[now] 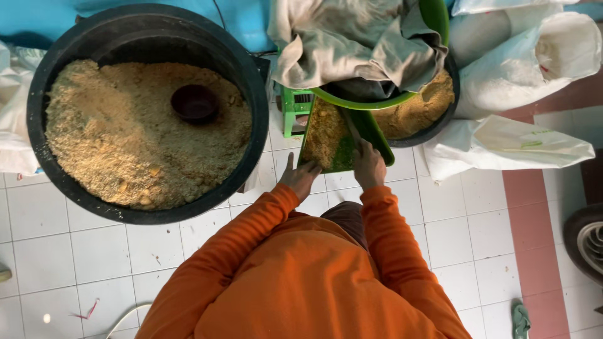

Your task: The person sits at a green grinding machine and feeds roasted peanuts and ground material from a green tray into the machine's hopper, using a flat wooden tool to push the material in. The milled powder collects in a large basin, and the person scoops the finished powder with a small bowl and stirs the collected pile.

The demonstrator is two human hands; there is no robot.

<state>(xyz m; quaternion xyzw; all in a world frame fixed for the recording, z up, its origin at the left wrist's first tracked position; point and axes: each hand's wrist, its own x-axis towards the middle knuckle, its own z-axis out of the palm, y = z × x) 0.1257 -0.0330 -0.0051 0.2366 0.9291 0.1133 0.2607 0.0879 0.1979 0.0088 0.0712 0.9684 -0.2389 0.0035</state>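
Note:
A green chute [367, 129] slopes down from a green machine and carries yellow-brown meal [325, 132]. My left hand [300, 177] rests at the chute's lower end, thumb spread and fingers against its lip. Closed around the chute's right rim, beside the meal, is my right hand [369, 164]. Both orange sleeves reach forward from my body. A grey-beige cloth [352, 44] is draped over the machine's green hopper [377, 100] and hides its top.
At the left stands a large black tub [38, 81] of the same meal with a dark bowl [195, 102] sunk in it. A second black tub [433, 125] sits under the hopper. White sacks [509, 144] lie at right, a tyre [587, 242] at the right edge.

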